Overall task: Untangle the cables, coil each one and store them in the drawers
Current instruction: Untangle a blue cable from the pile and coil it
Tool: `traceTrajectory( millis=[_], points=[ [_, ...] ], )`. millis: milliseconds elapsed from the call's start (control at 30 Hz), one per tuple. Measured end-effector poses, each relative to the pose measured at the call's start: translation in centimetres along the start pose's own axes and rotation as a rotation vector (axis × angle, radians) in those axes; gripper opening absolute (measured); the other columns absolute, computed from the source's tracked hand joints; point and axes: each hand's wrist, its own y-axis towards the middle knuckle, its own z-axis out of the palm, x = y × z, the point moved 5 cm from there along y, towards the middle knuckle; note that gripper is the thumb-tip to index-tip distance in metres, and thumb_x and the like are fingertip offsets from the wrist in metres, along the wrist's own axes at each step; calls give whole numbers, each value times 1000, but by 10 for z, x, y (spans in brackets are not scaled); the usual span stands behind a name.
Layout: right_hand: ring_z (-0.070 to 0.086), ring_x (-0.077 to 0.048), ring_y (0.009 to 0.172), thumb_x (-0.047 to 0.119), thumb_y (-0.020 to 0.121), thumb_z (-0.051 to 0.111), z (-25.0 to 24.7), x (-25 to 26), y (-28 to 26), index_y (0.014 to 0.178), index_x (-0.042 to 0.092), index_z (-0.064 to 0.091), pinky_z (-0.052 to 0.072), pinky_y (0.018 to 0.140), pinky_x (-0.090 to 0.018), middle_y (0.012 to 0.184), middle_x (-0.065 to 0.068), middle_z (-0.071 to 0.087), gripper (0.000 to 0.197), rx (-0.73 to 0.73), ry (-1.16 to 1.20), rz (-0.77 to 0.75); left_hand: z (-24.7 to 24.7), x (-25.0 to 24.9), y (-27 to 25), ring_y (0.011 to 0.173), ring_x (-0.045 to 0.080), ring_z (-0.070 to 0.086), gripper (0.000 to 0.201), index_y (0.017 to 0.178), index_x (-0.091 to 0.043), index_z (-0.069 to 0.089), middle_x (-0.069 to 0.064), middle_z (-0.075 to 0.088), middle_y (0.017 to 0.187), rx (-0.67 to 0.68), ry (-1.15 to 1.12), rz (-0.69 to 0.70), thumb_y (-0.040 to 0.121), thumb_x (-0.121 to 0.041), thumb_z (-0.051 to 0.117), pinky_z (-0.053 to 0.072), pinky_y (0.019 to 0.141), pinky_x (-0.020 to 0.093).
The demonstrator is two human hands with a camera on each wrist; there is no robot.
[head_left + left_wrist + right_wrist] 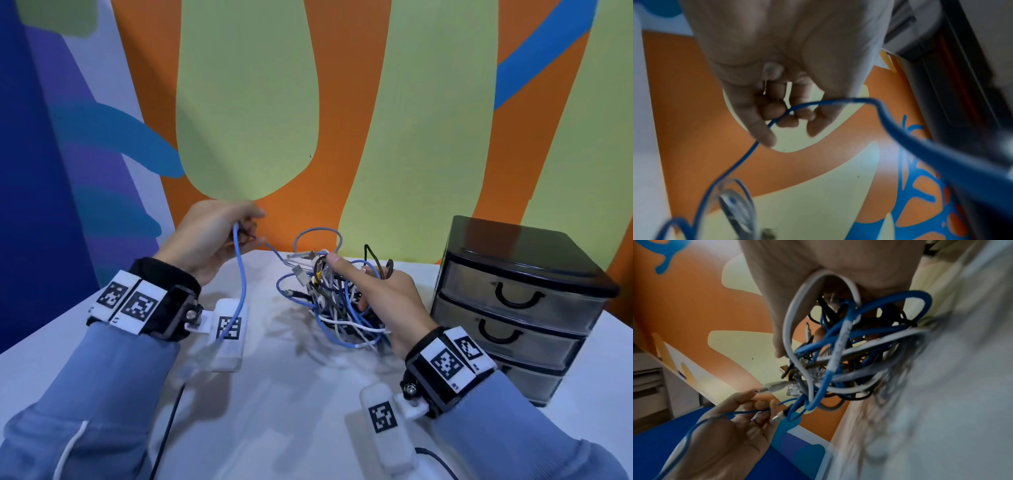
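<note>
A tangle of blue, white and black cables (337,301) lies on the white table (274,394) left of a dark three-drawer unit (513,308). My left hand (212,236) is raised at the left and pinches a blue cable (241,274) that loops down over my wrist and runs back into the tangle. In the left wrist view the blue cable (777,120) passes between my curled fingers. My right hand (383,294) grips the tangle from the right, thumb on top; its wrist view shows the cable bundle (838,353) held against my palm.
All three drawers of the drawer unit are closed, with black handles (517,296). A painted orange, green and blue wall (308,102) stands right behind the table. Bare table surface lies in front of the tangle. A thin black wire (168,431) runs near my left sleeve.
</note>
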Motion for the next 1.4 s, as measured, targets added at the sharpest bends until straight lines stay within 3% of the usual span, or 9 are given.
traceTrajectory(
  millis=[200, 367, 467, 633, 800, 900, 1100, 1267, 1400],
  points=[
    [61, -15, 63, 32, 64, 94, 10, 2, -2, 100, 17, 75, 48, 64, -24, 77, -2, 72, 43, 182, -159, -30, 3, 19, -4, 58, 14, 61, 20, 105, 4, 72, 6, 65, 63, 117, 388, -140, 87, 6, 79, 67, 74, 32],
    [57, -18, 62, 7, 76, 75, 13, 4, -3, 85, 12, 72, 46, 68, -31, 67, -4, 67, 10, 192, -125, -111, 2, 30, -6, 54, 13, 60, 10, 94, 1, 82, 15, 78, 81, 190, 613, -200, 88, -6, 83, 62, 62, 24],
    [56, -17, 62, -3, 78, 70, 12, 8, -4, 77, 13, 71, 45, 65, -29, 67, -1, 65, 16, 158, -107, -216, 1, 31, -3, 52, 15, 54, 9, 87, -4, 84, 12, 77, 79, 199, 712, -133, 93, -7, 79, 48, 53, 25],
    [70, -9, 84, -15, 78, 72, 10, 23, -6, 88, 17, 72, 53, 78, -23, 88, 11, 76, 34, 132, -36, -466, -5, 13, 7, 68, 17, 51, 12, 98, 0, 77, 1, 65, 73, 37, 501, 89, 100, -10, 70, 48, 66, 31],
    [72, -11, 97, 14, 74, 94, 15, 15, -4, 87, 17, 71, 55, 93, -41, 101, 9, 78, 26, 188, -112, -421, 2, 7, 6, 63, 10, 47, 17, 111, -1, 72, -3, 55, 72, 86, 256, 133, 106, -11, 60, 41, 64, 25],
    [73, -21, 100, 29, 69, 97, 11, 9, -2, 93, 18, 61, 58, 91, -47, 105, -1, 77, 45, 135, -68, -328, 1, 8, 6, 64, 10, 47, 17, 110, -4, 72, -3, 54, 73, 106, 222, 111, 107, -13, 58, 41, 60, 22],
    [62, -11, 91, 22, 78, 89, 5, 19, -9, 126, 39, 30, 47, 74, -23, 120, -1, 54, 78, 32, 18, -272, 0, 6, 6, 66, 12, 47, 13, 104, -8, 72, -2, 54, 74, 123, 268, 132, 106, -13, 60, 38, 62, 25],
    [42, -5, 130, 26, 83, 80, 5, 25, -9, 113, 44, 66, 41, 103, -28, 133, 12, 32, 37, -7, -180, -418, 1, 4, 2, 69, 12, 48, 11, 103, -10, 74, -2, 57, 76, 137, 322, 108, 104, -14, 64, 37, 68, 28],
    [29, -10, 136, 29, 90, 78, 4, 28, -10, 96, 46, 74, 32, 116, -38, 137, 11, 37, 18, -86, -372, -522, 14, 7, -7, 74, 14, 50, 12, 93, -14, 79, -1, 66, 80, 235, 432, 104, 100, -15, 69, 38, 72, 30]
  ],
)
